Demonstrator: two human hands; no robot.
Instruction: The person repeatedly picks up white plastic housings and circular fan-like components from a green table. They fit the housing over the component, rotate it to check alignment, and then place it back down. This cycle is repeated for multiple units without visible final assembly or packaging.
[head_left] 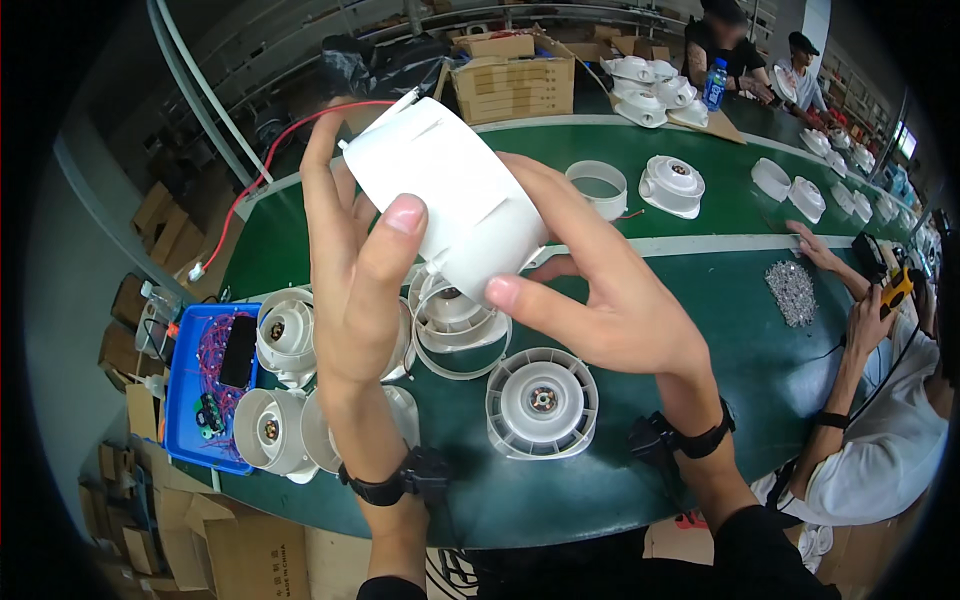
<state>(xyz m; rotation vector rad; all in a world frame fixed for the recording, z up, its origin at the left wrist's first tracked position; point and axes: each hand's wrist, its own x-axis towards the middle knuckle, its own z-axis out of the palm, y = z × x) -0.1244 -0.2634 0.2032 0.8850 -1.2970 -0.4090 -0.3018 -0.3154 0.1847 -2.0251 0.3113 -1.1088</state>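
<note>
Raised above the green table, a white plastic fan housing (450, 185) is gripped between my two hands. My left hand (355, 240) wraps its left side, thumb pressed on the wall. My right hand (600, 285) clasps the right side, its thumb near the lower rim. From the housing's upper end a red wire (268, 160) runs left and hangs down to a small white connector (197, 271). Below my right hand, a round white fan base (543, 402) with a ribbed rim lies on the table. A white ring (462, 374) and more fan parts sit partly hidden behind my hands.
A blue tray (180, 440) at the left holds wires and a black object. White housings (672, 185) stand along the green conveyor (520, 145). At the right a co-worker (870, 440) holds a yellow tool (898, 290) near a pile of small metal parts (790, 293).
</note>
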